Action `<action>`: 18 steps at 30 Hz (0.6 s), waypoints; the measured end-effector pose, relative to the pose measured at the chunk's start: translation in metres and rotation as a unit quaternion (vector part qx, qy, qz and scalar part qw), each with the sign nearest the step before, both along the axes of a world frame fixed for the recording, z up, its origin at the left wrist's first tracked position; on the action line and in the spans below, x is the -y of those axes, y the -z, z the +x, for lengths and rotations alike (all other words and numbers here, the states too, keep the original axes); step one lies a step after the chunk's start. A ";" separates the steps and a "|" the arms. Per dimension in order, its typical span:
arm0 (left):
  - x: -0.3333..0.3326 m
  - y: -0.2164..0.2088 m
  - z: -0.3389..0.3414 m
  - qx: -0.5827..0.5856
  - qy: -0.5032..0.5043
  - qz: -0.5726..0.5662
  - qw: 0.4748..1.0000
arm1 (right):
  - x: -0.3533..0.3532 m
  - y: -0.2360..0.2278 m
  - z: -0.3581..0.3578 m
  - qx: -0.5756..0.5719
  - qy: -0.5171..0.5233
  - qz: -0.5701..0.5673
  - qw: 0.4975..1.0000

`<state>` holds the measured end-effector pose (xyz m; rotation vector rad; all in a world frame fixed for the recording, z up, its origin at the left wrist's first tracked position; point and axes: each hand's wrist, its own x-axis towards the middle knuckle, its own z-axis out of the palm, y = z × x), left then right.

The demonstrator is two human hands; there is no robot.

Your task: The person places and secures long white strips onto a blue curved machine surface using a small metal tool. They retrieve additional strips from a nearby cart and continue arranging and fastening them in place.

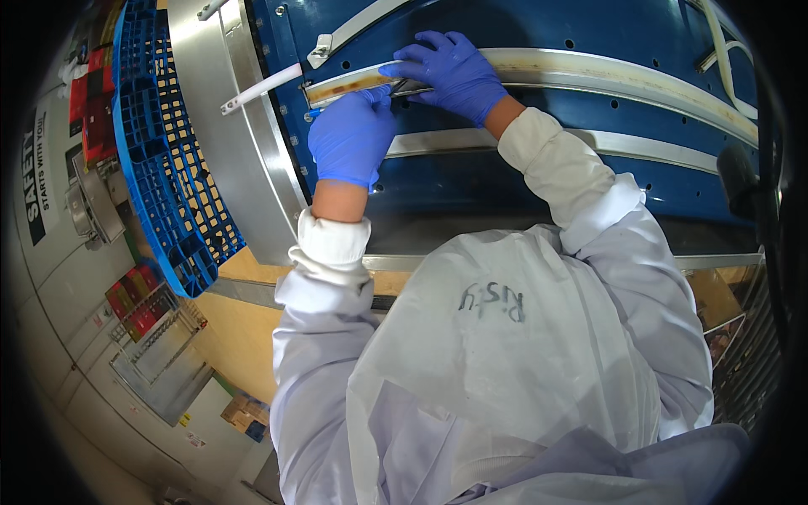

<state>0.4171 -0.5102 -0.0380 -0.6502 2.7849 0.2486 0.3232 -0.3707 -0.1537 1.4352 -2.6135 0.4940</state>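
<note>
Both my hands wear blue gloves and meet near the left end of a long curved metal rail [581, 67], which has brown stains along its face. My left hand [352, 139] is closed beside the rail's lower edge. A thin blue piece [313, 113] sticks out on its left side; what it belongs to is hidden by the fingers. Across the rail lies my right hand [454, 77], its fingers bent over the upper side and its thumb toward the lower edge. A small dark thin piece [401, 86] shows between the hands, too hidden to name.
The rail lies on a blue panel [505, 181] with holes, between two other pale strips. A white rod [261, 89] juts over the steel frame [223, 151] at left. Beyond it stands a blue plastic pallet [156, 143]. A dark post [745, 181] rises at right.
</note>
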 end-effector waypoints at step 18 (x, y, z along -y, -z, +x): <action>-0.017 -0.006 0.000 -0.008 0.012 -0.001 1.000 | -0.055 -0.001 -0.010 -0.034 0.055 0.039 0.997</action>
